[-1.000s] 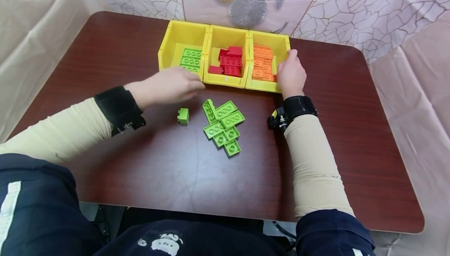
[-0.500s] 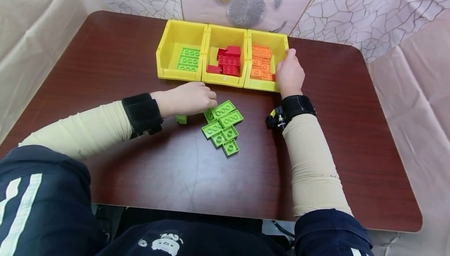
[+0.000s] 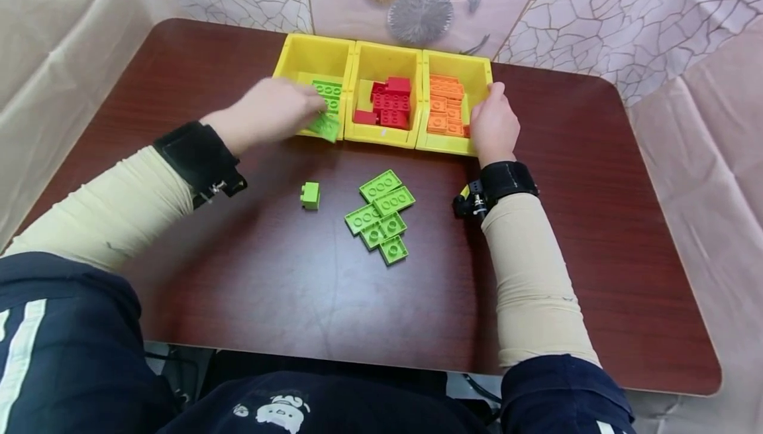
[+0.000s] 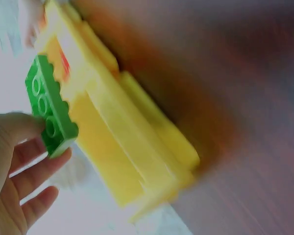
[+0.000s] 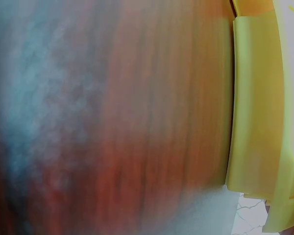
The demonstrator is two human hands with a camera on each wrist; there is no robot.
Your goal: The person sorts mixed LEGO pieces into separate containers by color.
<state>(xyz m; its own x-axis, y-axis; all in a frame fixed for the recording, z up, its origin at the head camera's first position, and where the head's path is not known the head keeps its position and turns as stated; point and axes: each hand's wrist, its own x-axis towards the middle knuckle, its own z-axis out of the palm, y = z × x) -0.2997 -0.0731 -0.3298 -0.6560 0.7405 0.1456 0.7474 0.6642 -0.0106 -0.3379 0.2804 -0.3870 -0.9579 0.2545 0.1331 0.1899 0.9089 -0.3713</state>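
Note:
My left hand (image 3: pixel 271 112) pinches a flat green brick (image 3: pixel 325 126) (image 4: pixel 50 113) over the front wall of the left yellow bin (image 3: pixel 304 59), which holds more green bricks (image 3: pixel 328 91). My right hand (image 3: pixel 493 122) grips the right wall of the right yellow bin (image 3: pixel 484 73), which holds orange bricks (image 3: pixel 446 106). The middle yellow bin (image 3: pixel 384 59) holds red bricks (image 3: pixel 386 106). On the table lie a cluster of flat green bricks (image 3: pixel 381 215) and a small green brick (image 3: pixel 310 195) apart to its left.
The brown table (image 3: pixel 298 288) has rounded corners, and its near edge is at my lap. A pale cloth backdrop (image 3: pixel 596 3) stands behind the bins. The right wrist view is blurred and shows only tabletop and a yellow bin wall (image 5: pixel 255 107).
My left hand dipped to the green cluster, picked up one flat brick from its upper left, and carried it up to the left bin. The right hand stayed on the right bin.

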